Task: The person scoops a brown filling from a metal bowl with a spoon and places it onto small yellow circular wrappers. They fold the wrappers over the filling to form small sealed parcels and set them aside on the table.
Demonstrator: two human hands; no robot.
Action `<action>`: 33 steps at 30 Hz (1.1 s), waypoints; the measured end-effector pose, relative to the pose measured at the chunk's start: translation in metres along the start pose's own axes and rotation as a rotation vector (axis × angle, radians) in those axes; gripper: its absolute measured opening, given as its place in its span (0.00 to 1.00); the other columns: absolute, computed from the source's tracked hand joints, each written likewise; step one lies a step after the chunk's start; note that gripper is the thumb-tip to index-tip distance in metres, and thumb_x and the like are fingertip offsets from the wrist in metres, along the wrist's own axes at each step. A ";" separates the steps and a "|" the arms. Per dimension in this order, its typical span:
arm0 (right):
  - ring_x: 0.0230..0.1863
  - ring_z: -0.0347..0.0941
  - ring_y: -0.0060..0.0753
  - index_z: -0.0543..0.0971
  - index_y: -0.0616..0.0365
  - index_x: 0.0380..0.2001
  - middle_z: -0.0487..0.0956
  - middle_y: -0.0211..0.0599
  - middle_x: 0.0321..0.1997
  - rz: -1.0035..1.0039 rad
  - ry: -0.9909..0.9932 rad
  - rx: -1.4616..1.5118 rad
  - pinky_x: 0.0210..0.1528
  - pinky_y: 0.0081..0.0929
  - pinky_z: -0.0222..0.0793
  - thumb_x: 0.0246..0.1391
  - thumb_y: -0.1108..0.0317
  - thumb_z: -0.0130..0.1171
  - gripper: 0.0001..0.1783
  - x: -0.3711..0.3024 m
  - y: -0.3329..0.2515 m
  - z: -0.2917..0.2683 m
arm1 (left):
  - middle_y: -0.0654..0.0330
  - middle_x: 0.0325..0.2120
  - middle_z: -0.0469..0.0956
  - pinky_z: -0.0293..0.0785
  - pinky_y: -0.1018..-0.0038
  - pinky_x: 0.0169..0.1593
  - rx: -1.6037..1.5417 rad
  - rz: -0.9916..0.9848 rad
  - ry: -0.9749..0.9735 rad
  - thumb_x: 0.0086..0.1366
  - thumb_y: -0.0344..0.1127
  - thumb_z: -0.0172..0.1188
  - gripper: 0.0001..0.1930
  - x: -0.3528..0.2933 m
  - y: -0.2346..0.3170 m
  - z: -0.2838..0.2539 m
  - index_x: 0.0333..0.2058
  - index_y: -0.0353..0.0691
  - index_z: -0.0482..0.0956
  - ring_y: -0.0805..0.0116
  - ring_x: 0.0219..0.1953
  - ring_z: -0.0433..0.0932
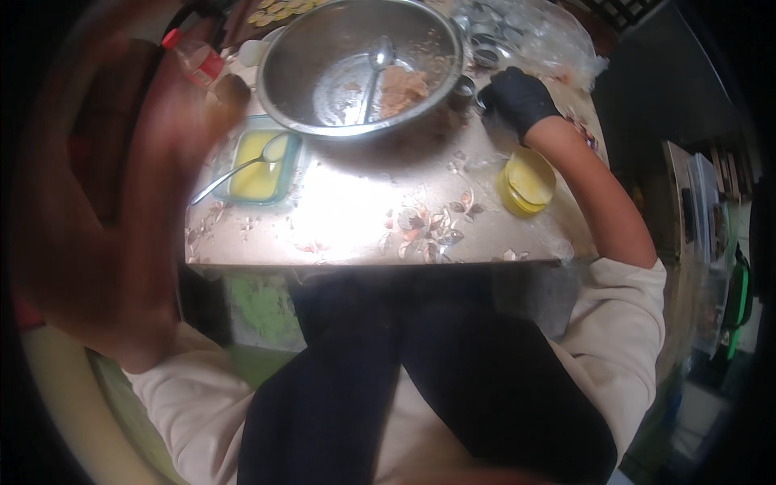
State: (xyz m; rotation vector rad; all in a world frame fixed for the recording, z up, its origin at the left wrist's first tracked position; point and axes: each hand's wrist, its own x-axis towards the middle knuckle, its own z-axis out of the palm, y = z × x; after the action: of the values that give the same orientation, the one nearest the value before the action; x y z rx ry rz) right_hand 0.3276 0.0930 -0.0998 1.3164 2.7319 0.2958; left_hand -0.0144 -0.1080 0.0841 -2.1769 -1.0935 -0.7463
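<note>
My right hand [519, 100], in a black glove, is curled at the table's right side, just off the bowl's rim. Between its fingertips shows the shiny edge of a small metal cup [482, 103], mostly hidden by the glove. Another small metal cup [463, 87] stands against the large steel bowl [279, 105]. Inside the bowl are a lump of pinkish-brown minced filling [404, 90] and a metal spoon [374, 77]. My left hand [218, 97] is raised on the left, smeared by motion; its fingers cannot be made out.
A glass container [286, 174] of yellow liquid holds a spoon [250, 164]. Yellow round wrappers [527, 184] are stacked at right. Clear plastic bags [558, 40] and small metal tins [485, 55] lie far right. A red-capped bottle [194, 58] and yellow rounds [279, 11] are far left.
</note>
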 end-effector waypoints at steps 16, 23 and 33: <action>0.36 0.77 0.43 0.84 0.54 0.37 0.81 0.37 0.34 -0.310 0.442 0.531 0.41 0.38 0.74 0.51 0.63 0.70 0.11 -0.109 -0.105 -0.020 | 0.45 0.47 0.82 0.78 0.64 0.51 -0.588 -0.551 0.051 0.61 0.38 0.68 0.16 -0.113 0.111 0.056 0.44 0.34 0.86 0.53 0.47 0.82; 0.40 0.78 0.29 0.88 0.57 0.44 0.84 0.35 0.38 0.107 0.192 0.673 0.45 0.27 0.72 0.51 0.72 0.74 0.15 -0.159 -0.025 -0.041 | 0.49 0.38 0.84 0.78 0.74 0.40 -0.993 -0.609 0.017 0.61 0.27 0.68 0.11 -0.136 0.137 0.102 0.42 0.31 0.86 0.60 0.37 0.83; 0.37 0.80 0.37 0.87 0.59 0.38 0.83 0.40 0.36 0.134 0.200 0.745 0.42 0.31 0.74 0.49 0.70 0.75 0.12 -0.153 -0.024 -0.026 | 0.59 0.30 0.82 0.75 0.76 0.33 -1.460 -0.656 -0.297 0.68 0.36 0.67 0.11 -0.081 0.204 0.175 0.45 0.39 0.86 0.73 0.30 0.80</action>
State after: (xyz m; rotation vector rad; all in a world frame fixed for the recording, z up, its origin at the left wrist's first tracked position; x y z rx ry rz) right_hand 0.4003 -0.0442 -0.0793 1.6918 3.0522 -0.6925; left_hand 0.1529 -0.1252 -0.1401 -3.1161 -1.7575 -2.0371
